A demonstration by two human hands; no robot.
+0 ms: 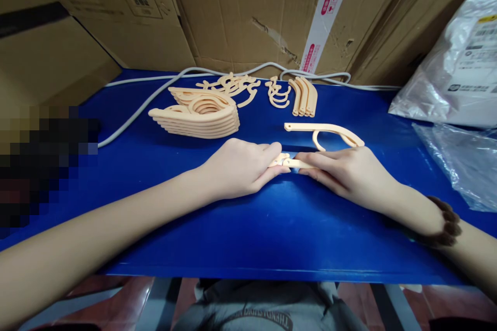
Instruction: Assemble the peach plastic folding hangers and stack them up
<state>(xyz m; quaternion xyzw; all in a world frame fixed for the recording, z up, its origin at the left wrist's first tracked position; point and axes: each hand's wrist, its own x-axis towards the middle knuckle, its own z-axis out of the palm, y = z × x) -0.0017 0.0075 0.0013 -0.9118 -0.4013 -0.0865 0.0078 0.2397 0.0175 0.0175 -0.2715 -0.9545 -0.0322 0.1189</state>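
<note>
My left hand (243, 168) pinches a small cream plastic hanger piece (278, 159), mostly covered by its fingers. Facing it, my right hand (349, 173) grips a cream hanger arm (301, 164), whose holed end meets that piece. Whether the two are joined I cannot tell. Just beyond my right hand lies another hanger arm (316, 127) with a curved hook part under it. Past my left hand sits a neat stack of folded plastic hangers (202, 121).
Loose hanger hooks (233, 84) lie at the back, with a smaller hook group (277, 94) and several hanger arms (304, 97) to their right. A white cable (147, 107) runs behind them. Cardboard boxes (248, 10) wall the blue table (233, 238); plastic bags (446, 72) lie right.
</note>
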